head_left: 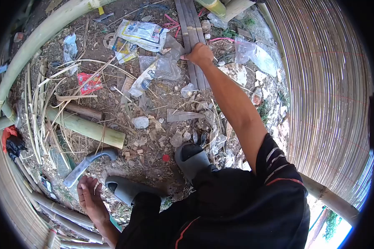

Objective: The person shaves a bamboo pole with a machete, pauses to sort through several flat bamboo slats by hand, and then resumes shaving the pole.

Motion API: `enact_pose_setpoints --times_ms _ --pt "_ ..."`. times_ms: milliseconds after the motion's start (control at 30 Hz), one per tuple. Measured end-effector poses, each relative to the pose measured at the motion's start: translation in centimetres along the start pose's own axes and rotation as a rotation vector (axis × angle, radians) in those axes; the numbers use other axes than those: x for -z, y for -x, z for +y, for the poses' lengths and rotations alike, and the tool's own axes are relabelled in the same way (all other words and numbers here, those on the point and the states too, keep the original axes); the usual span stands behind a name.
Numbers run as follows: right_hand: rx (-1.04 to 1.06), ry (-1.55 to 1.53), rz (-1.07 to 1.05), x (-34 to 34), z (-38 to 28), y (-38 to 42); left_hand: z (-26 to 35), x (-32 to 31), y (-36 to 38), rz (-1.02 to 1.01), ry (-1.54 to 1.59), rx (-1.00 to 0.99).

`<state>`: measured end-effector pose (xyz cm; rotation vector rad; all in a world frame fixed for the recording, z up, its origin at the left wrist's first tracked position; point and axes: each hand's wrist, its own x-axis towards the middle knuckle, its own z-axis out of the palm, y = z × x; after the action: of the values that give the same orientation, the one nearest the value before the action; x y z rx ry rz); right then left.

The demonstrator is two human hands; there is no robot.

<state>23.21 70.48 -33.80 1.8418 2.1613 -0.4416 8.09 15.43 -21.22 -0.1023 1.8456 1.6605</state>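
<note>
My right hand [199, 54] reaches forward and is closed around a bundle of dark, flat wooden slats [188, 25] lying on the littered ground. A pale tie crosses the slats just above the hand. Low at the left, my left hand [90, 195] is raised with its fingers curled; whether it holds anything small cannot be made out. Close above it a large knife [81, 169] with a curved handle lies on the dirt. Beyond the knife rests a cut green bamboo piece [87, 128].
Thin bamboo strips [33, 108] lie at the left under a long curved bamboo pole [33, 41]. Plastic wrappers [143, 35] litter the ground ahead. A slatted bamboo screen [324, 79] stands at the right. My sandalled feet [193, 162] are below.
</note>
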Motion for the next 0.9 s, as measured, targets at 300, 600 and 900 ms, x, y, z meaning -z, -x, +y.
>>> enact_pose_setpoints --times_ms 300,600,900 --pt "0.016 0.01 0.014 0.1 0.4 0.2 0.1 -0.1 0.1 0.002 0.002 0.007" --pt "0.239 -0.34 0.4 -2.7 2.3 2.9 2.2 -0.9 -0.5 0.105 -0.279 -0.339" --pt "1.341 -0.245 0.469 1.2 1.5 15.1 9.9 -5.8 -2.2 -0.104 -1.5 -1.215"
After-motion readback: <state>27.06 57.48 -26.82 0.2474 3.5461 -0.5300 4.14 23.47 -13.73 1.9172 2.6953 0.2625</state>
